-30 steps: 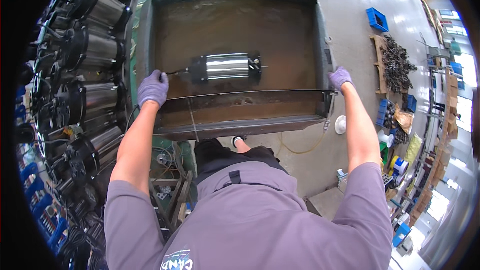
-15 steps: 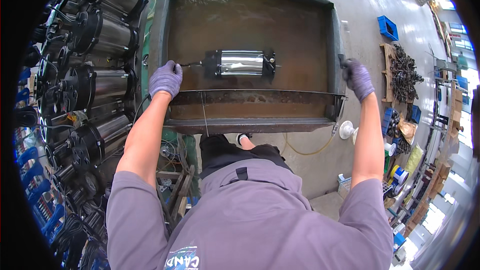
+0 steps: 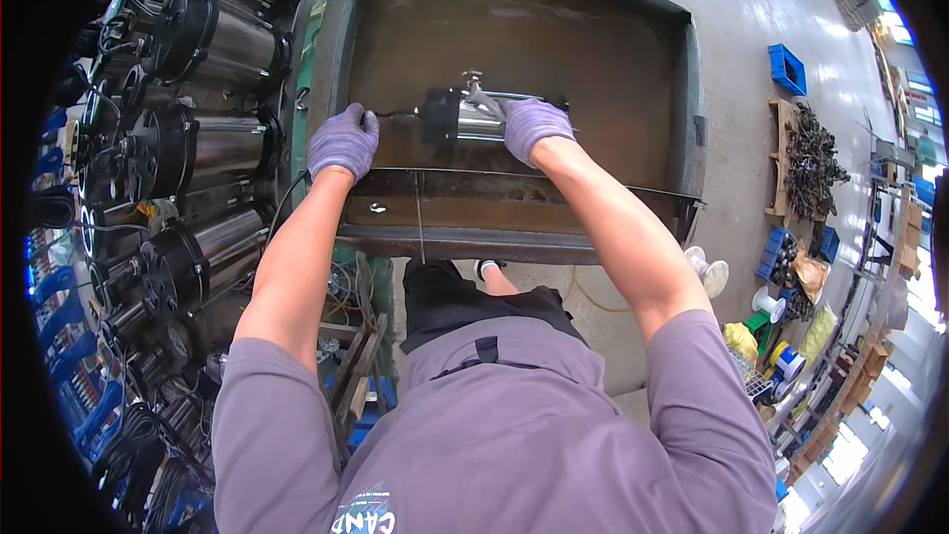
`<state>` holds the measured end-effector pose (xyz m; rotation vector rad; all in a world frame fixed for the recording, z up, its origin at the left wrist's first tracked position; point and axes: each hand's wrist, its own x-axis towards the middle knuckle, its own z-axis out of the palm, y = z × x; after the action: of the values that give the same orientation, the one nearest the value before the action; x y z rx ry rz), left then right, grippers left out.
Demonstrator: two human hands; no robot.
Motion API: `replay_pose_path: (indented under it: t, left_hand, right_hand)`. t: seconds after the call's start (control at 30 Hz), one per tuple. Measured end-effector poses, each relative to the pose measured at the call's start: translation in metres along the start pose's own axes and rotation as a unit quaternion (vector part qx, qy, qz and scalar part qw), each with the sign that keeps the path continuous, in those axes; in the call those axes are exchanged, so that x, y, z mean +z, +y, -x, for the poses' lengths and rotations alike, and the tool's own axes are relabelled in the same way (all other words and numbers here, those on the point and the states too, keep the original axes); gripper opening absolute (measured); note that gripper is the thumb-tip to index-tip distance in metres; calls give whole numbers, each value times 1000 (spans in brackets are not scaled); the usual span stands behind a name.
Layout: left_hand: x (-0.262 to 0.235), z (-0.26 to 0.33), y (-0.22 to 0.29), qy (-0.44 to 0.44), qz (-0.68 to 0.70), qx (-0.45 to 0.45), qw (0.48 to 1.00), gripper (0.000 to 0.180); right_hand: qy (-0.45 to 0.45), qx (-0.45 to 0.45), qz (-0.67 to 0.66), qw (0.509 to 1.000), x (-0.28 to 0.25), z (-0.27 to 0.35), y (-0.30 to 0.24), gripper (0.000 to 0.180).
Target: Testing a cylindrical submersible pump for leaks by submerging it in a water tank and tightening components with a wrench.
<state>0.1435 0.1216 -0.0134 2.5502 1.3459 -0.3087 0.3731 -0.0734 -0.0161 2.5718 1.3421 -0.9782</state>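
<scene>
A shiny metal pump motor with black ends lies on its side in a rectangular metal tank of brownish water. At the tank's left wall, my gloved left hand is closed on the black cable that runs to the motor. My gloved right hand reaches over the motor's right part and covers some of it. From its fingers a silver metal tool sticks up over the motor; its exact kind is blurred. Those fingers look curled round it.
Several similar motors stand stacked along the left side. A thin bar crosses the tank's near part. Right of the tank, a blue crate, a pallet with dark parts, and white spools stand on the floor.
My right hand has moved left from the tank's right rim to the motor, and the silver tool now shows there. My left hand stays at the left wall with the cable.
</scene>
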Motion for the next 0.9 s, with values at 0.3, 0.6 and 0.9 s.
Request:
replay_pose_path:
  t: [0.3, 0.6, 0.9]
  left_hand:
    - [-7, 3, 1, -20, -1, -16, 1000, 35]
    - [-5, 2, -1, -21, -3, -10, 1000, 36]
    - [-1, 2, -1, -8, -7, -7, 1000, 36]
  right_hand:
    - [-80, 8, 34, 996, -33, 3, -2, 31]
    - [-42, -1, 29, 999, -21, -4, -12, 28]
    - [-52, 41, -23, 998, -44, 5, -11, 30]
